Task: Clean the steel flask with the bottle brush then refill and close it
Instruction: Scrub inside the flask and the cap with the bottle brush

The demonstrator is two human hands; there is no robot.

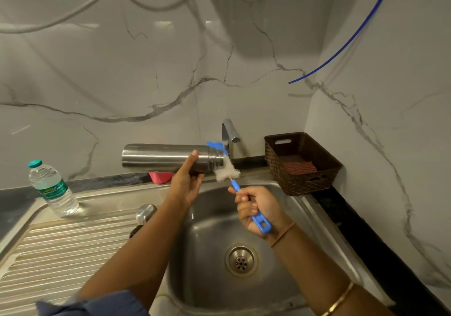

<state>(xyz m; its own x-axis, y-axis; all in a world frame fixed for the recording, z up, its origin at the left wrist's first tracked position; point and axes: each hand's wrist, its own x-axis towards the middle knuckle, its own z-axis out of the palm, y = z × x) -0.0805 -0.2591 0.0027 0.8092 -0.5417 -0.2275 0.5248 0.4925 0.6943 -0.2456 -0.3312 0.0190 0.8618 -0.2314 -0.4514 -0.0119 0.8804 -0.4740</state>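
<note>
Two hands in use: steel flask (161, 158) held sideways above the sink (305, 218), bottle brush (227, 173) bristles at its open mouth.
The flask is gripped near the neck by the left hand (188, 184), fingers wrapped round it; the brush handle is clasped by the right hand (256, 208), fingers curled. Steel is judged rigid, slippery when wet, light while empty; mid-body is best gripped.

Above the grey steel sink (202, 254), the flask (166, 158) is silver; the brush (235, 185) has a blue handle and white bristles. Right of the sink, a dark brown woven basket (302, 184) holds a red checked cloth (299, 168). Left, a clear bottle (52, 188) has a teal cap.
</note>
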